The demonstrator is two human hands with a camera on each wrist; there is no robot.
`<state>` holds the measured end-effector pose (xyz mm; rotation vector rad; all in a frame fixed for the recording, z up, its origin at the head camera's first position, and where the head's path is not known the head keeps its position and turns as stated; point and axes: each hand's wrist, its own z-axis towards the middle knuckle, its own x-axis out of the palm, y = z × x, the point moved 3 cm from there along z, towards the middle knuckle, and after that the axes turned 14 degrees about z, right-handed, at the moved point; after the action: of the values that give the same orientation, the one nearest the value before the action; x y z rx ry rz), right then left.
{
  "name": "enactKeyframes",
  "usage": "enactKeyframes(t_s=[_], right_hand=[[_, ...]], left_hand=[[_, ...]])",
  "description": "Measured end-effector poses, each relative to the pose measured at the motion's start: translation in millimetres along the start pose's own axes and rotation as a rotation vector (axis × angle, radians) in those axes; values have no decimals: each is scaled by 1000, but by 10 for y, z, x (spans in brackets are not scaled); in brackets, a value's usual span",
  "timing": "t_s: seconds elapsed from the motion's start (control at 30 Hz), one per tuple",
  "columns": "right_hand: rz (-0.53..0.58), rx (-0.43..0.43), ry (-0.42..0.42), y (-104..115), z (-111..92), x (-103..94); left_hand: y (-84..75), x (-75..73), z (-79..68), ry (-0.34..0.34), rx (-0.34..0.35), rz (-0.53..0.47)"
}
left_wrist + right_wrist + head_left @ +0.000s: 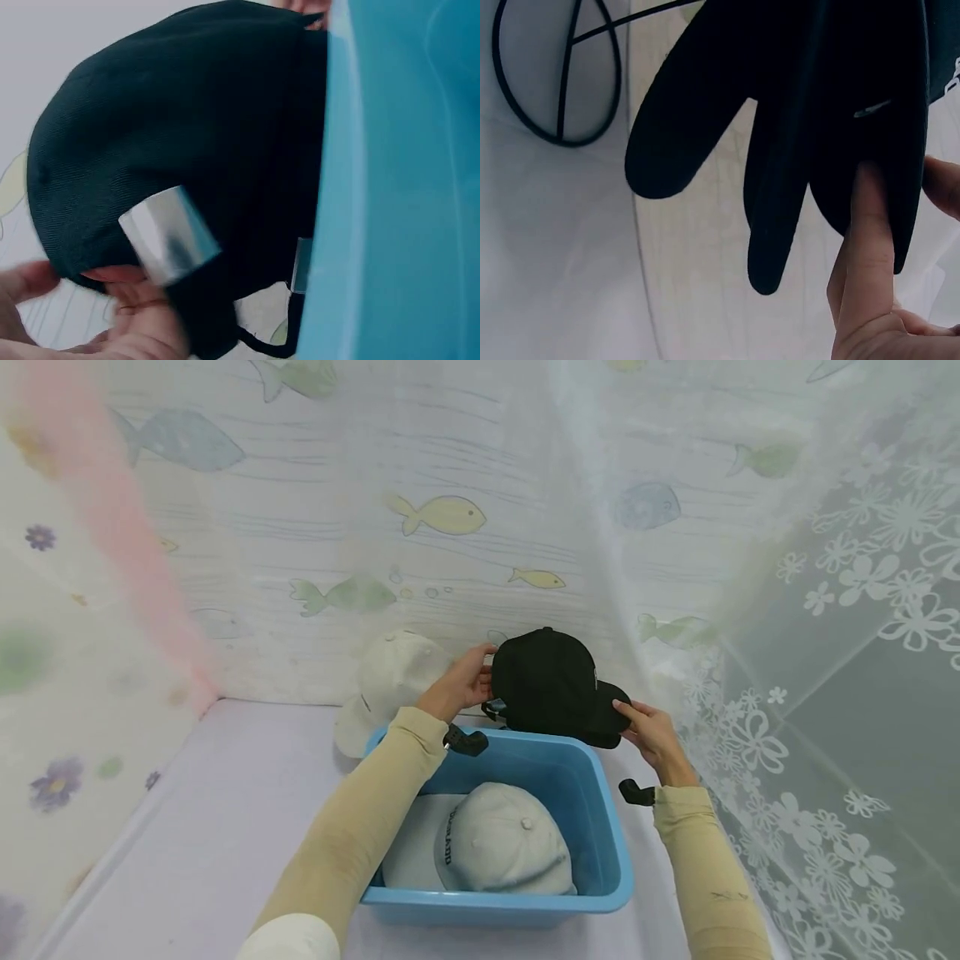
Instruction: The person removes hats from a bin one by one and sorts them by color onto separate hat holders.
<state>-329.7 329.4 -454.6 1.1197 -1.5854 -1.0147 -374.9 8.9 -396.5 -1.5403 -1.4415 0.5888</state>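
Note:
A black cap point(545, 681) is held behind the blue tub, its brim toward the right. My left hand point(471, 679) grips its back edge; in the left wrist view the fingers point(146, 322) go under the fabric, near a strap with a metal buckle point(171, 234). With my right hand point(651, 732) I pinch the brim, thumb on one face and fingers point(870, 255) on the other. More dark brim-like flaps point(660, 161) hang beside it in the right wrist view. Inside the blue tub point(617, 860) lies a light grey cap point(517, 839) with dark lettering, brim to the left.
A whitish cap point(397, 672) stands behind the tub at the left, partly hidden by my left hand. A fish-print curtain point(450, 460) hangs at the back, and a flower-patterned sheer panel point(847, 693) at the right. A black cable loop point(615, 75) shows in the right wrist view.

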Motion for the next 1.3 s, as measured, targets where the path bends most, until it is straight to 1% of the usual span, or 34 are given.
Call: enactKeyframes(t_s=[0.13, 0.23, 0.3, 0.37, 0.53, 0.63, 0.8, 0.9, 0.97, 1.07, 1.13, 1.2, 1.3], right_hand=[[33, 33, -6, -5, 9, 13], [26, 36, -4, -30, 18, 9], [14, 27, 3, -54, 32, 3], [-13, 15, 9, -80, 44, 1], [-80, 7, 11, -136, 85, -14], [-107, 20, 3, -158, 108, -27], [-167, 54, -8, -161, 109, -41], [-207, 78, -22, -151, 106, -57], [-225, 95, -27, -152, 103, -63], [-250, 119, -30, -152, 100, -61], [-267, 123, -29, -147, 99, -54], [-287, 122, -27, -136, 104, -48], [-298, 123, -31, -131, 116, -46]], left_hand=[[-31, 11, 24, -38, 150, -21], [-38, 14, 5, -80, 203, 4], [-32, 15, -14, -109, 209, 70], [-16, 9, -37, -131, 205, 156], [34, 7, -44, -132, 220, 307], [64, 19, -41, -146, 245, 346], [129, 39, -38, -240, 274, 425], [179, 49, 10, -307, 251, 454], [218, 52, 45, -331, 229, 454], [255, 65, 50, -334, 208, 412], [269, 77, 41, -338, 210, 396], [276, 91, 33, -357, 215, 399], [295, 99, 58, -414, 218, 442]])
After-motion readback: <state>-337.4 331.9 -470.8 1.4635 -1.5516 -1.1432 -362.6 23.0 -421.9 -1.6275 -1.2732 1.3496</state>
